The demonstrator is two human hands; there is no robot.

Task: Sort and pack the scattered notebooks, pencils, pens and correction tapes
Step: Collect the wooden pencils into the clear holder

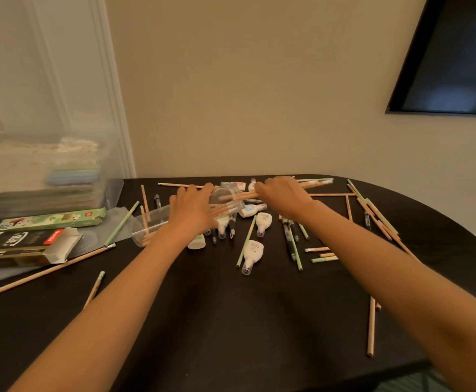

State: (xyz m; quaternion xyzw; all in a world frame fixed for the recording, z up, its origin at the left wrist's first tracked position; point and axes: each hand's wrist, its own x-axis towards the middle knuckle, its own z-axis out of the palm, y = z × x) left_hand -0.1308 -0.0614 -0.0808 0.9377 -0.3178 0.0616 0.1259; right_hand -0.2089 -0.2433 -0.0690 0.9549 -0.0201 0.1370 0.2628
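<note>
1. Clear bin (109, 190), far left of the clear pouch (228, 198): stacked notebooks (38, 176) inside, blurred. A green carton (53, 220) and a black carton (24, 244) lie before it, flaps open.
2. Left hand (194, 212), at the pouch's left end, grasps the thin film. If the film crumples, the mouth may close.
3. Pencil bundle (242, 196), tips at the pouch's right side: pale wooden shafts. A loosely held pencil could slip out.
4. Right hand (284, 196), right of the pouch, clenched round the bundle.
5. Correction tapes (262, 223), white and teardrop-shaped, lie just below the pouch. Loose pencils (378, 212) lie far right, where a sweeping forearm might roll them off the table (231, 321).
</note>
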